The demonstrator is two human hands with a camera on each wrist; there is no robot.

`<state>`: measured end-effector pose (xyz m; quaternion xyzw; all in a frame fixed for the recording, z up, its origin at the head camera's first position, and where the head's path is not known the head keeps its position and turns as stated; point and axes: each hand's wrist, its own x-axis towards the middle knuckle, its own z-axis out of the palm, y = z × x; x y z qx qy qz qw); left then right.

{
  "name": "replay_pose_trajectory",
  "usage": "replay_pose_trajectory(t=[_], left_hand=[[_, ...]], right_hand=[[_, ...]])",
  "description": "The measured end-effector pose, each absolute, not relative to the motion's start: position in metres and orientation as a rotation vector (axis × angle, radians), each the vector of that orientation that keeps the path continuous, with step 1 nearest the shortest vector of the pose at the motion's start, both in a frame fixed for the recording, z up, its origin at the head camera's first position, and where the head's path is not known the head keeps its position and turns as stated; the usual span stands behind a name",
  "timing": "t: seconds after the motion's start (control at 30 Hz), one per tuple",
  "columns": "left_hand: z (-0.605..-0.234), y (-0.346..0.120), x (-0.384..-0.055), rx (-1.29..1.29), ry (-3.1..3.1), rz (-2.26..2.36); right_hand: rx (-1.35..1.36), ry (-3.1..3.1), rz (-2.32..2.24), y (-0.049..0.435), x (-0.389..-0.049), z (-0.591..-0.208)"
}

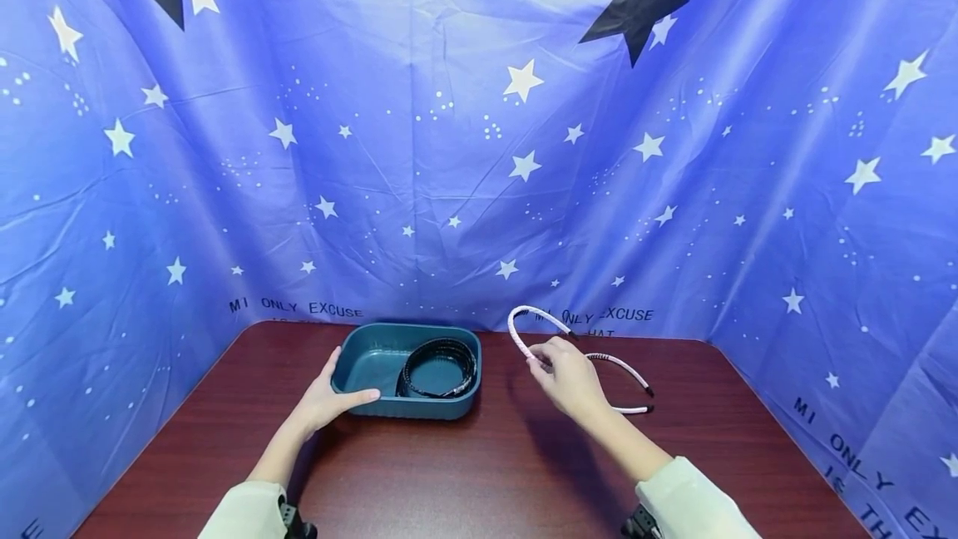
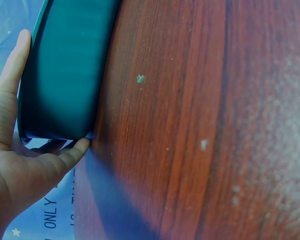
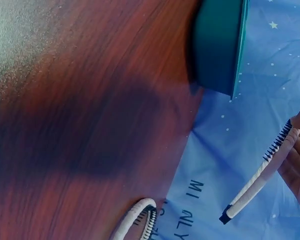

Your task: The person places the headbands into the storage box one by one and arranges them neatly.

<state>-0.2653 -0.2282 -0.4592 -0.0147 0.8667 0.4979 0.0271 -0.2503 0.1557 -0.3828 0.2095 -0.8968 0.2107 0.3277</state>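
Observation:
In the head view my left hand [image 1: 323, 398] rests at the left front corner of a teal bin [image 1: 419, 408], fingers along its end and thumb on the front side. The left wrist view shows the thumb straight along the wall and the other fingers touching the end. My right hand [image 1: 572, 377] pinches a pale pink-white headband [image 3: 255, 187] with black comb teeth and black tips, raised over the table to the right of the bin. Another pale headband [image 1: 627, 368] lies on the table beyond the right hand. Black hoops [image 1: 407, 373] sit in the bin's right half.
The dark red wooden table [image 1: 449, 481] reaches back to a blue star-printed cloth [image 1: 419, 148], which hangs behind and along both sides. The bin stands near the table's back edge.

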Motion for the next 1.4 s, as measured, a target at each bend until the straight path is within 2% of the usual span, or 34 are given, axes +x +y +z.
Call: replay_pose_trajectory(t=[0.93, 1.4], left_hand=[[-0.457, -0.228, -0.264, -0.034, 2.677, 1.553], [-0.458, -0.228, -0.265, -0.051, 2.671, 1.543]], right_hand=[[0.504, -2.293, 0.832, 0.149, -0.252, -0.366], [0.316, -2.227, 1.272, 0.142, -0.260, -0.346]])
